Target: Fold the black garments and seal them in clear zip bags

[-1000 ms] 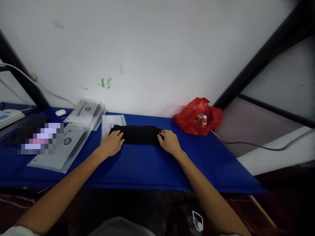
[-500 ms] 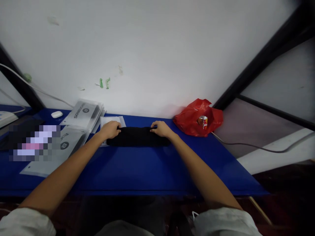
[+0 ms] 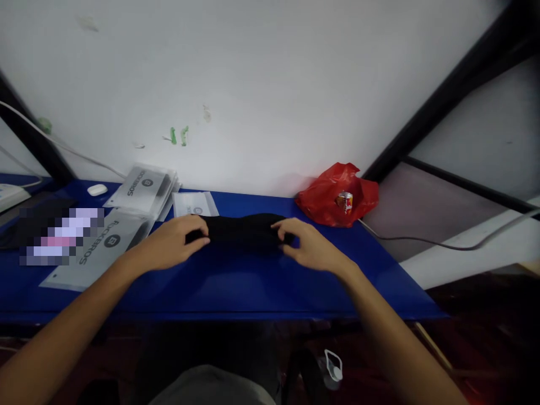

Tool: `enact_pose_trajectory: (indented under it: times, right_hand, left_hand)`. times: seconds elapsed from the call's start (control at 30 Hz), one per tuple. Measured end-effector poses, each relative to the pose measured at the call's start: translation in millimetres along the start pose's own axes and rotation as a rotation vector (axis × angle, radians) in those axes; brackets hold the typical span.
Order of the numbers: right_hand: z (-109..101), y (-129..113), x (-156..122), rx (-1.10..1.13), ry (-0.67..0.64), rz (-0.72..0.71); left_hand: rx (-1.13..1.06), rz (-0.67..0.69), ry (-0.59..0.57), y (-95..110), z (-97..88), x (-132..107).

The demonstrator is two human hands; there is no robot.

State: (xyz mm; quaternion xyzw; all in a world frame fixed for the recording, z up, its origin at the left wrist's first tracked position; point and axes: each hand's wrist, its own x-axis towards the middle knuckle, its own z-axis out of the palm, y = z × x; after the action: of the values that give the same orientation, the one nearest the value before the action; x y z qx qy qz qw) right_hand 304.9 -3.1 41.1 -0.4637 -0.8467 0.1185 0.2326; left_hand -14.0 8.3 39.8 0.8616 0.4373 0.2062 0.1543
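A folded black cloth (image 3: pixel 242 229) lies across the middle of the blue table (image 3: pixel 236 281). My left hand (image 3: pixel 175 243) pinches its left end between thumb and fingers. At the cloth's right end my right hand (image 3: pixel 310 246) grips it with curled fingers, thumb on top. The cloth seems slightly raised off the table between the two hands.
A stack of clear printed packaging bags (image 3: pixel 141 190) and another bag (image 3: pixel 103 250) lie at the left, a smaller one (image 3: pixel 194 203) behind the cloth. A red plastic bag (image 3: pixel 337 197) sits at the back right. A white earbud case (image 3: pixel 97 189) and cables lie by the wall.
Both hands came back from the cloth's far edge toward me and now grip its two ends. The cloth has shifted a little nearer and looks bunched.
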Motion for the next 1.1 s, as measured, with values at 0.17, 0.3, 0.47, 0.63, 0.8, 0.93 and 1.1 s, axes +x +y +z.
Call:
enact_pose_trajectory:
  times: [0.17,0.3,0.47,0.63,0.8,0.93,1.1]
  right_hand:
    - [13.0,-22.2,-29.4,0.027,0.012,0.098]
    - [47.8,-11.6,-23.3,-0.181,-0.080,0.137]
    - [66.4,7.0,3.7,-0.307,-0.139,0.145]
    - [65.0,20.5,42.9,-0.329,-0.130,0.179]
    - [60.9,21.6,58.4,-0.306,-0.117,0.182]
    - [47.2,9.1,38.4,-0.166,-0.106,0.156]
    - [17.3,-16.8,-3.7,0.113,-0.322,0.133]
  left_hand:
    - [0.027,-0.078,-0.106,10.9,27.1,-30.8]
    - [0.258,-0.090,-0.169,3.4,58.9,-31.4]
    - [0.340,-0.105,-0.134,-14.5,70.4,-9.5]
    - [0.395,-0.152,-0.109,-29.0,60.6,27.9]
    - [0.339,-0.238,-0.122,-31.4,46.8,47.2]
    - [0.120,-0.294,-0.140,-20.4,29.7,33.1]
    - [-0.278,-0.166,-0.351,6.1,2.8,-5.8]
